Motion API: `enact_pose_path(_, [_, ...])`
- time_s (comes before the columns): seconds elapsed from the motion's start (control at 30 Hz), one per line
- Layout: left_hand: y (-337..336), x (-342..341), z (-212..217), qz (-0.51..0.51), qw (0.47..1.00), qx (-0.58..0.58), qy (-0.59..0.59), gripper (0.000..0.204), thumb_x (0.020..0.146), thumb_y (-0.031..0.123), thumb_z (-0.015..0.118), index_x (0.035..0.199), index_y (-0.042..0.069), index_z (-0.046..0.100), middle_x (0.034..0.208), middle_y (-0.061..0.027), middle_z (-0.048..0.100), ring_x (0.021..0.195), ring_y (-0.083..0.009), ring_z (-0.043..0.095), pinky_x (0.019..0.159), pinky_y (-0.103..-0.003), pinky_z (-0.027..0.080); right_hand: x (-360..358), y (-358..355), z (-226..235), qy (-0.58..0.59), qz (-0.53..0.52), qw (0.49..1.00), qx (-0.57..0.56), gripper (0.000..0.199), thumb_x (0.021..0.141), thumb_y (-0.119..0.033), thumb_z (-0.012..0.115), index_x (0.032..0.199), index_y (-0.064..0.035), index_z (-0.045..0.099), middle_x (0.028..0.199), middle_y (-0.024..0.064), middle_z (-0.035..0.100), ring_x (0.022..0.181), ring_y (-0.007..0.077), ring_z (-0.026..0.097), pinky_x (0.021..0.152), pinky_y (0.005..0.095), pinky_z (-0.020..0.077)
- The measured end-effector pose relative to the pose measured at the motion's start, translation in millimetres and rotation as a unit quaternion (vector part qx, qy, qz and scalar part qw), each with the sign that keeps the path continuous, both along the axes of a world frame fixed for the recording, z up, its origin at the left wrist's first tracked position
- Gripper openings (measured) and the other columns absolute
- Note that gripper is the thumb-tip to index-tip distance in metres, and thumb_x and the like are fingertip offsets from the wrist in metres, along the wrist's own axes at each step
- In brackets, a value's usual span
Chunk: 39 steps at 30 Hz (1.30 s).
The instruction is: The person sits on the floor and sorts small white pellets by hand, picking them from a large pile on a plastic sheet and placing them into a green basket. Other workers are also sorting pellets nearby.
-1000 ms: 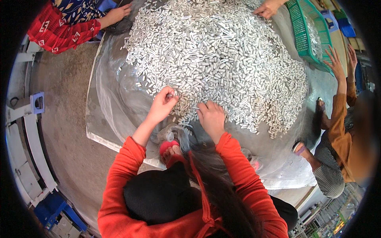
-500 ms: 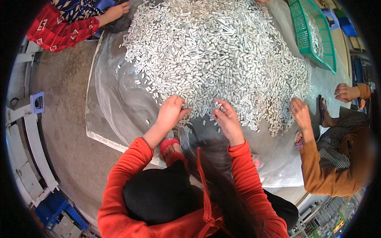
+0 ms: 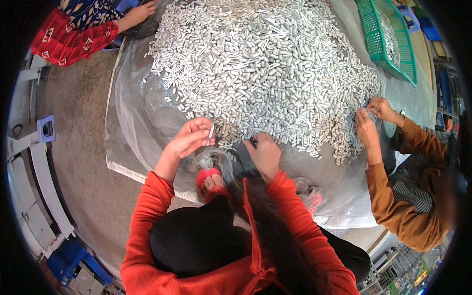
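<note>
A wide heap of small, silvery-grey oblong metal pieces [image 3: 255,73] lies on clear plastic sheeting [image 3: 142,105]. My left hand [image 3: 189,139] is raised just over the heap's near-left edge, pinching one slim, pale metal piece [image 3: 211,132] between thumb and fingertips. To its right, my right hand [image 3: 265,156] is at the near edge of the heap, its back toward me and its fingers bent down. A dark gap shows by its thumb; whatever those fingertips grip is hidden.
A co-worker's hands [image 3: 372,118] in brown sleeves work at the heap's right edge. Another person's hand [image 3: 137,15] is at the far left. A green plastic basket [image 3: 409,73] holding metal pieces stands far right. My foot in a pink sandal [image 3: 209,179] is between my arms.
My left hand has moved left and turned, now showing a pinched piece. My right hand has shifted left and toward me, fingers turned down. The brown-sleeved co-worker has brought both hands together at the heap.
</note>
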<state>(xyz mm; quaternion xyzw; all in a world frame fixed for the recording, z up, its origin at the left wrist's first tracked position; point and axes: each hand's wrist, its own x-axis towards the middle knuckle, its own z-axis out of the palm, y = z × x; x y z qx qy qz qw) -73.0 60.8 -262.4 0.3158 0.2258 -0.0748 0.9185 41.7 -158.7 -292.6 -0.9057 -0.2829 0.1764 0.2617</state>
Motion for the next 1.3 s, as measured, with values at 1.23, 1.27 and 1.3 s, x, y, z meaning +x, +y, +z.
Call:
enact_pose_path(1.23, [43.3, -3.2, -42.0, 0.107, 0.809, 0.548, 0.182, 0.017, 0.092, 0.016, 0.046, 0.101, 0.004, 0.053, 0.068, -0.0126, 0.056, 0.058, -0.0278, 0.053, 0.052, -0.037, 0.042, 23.0, -13.1, 10.1, 0.595, -0.152, 0.705, 0.355, 0.010, 0.091, -0.006, 0.045, 0.095, -0.0040, 0.054, 0.082, 0.0055, 0.055, 0.066, 0.0127, 0.051, 0.058, 0.0262, 0.0417])
enact_pose_path(1.27, [38.8, 1.5, -48.5, 0.085, 0.741, 0.641, 0.181, 0.017, 0.092, 0.014, 0.045, 0.103, 0.003, 0.052, 0.071, -0.0177, 0.058, 0.063, -0.0339, 0.056, 0.055, -0.041, 0.044, 22.2, -11.6, 10.1, 0.583, -0.166, 0.727, 0.324, 0.012, 0.091, -0.005, 0.044, 0.097, -0.0041, 0.054, 0.082, 0.0056, 0.055, 0.065, 0.0124, 0.051, 0.058, 0.0261, 0.0421])
enact_pose_path(1.3, [31.1, 9.3, -48.5, 0.059, 0.664, 0.724, 0.178, 0.017, 0.091, 0.012, 0.045, 0.104, 0.003, 0.051, 0.074, -0.0228, 0.060, 0.069, -0.0400, 0.058, 0.059, -0.046, 0.045, 19.8, -11.8, 6.9, 0.550, -0.159, 0.761, 0.305, 0.013, 0.091, -0.004, 0.044, 0.099, -0.0041, 0.054, 0.082, 0.0055, 0.055, 0.065, 0.0120, 0.051, 0.058, 0.0259, 0.0424])
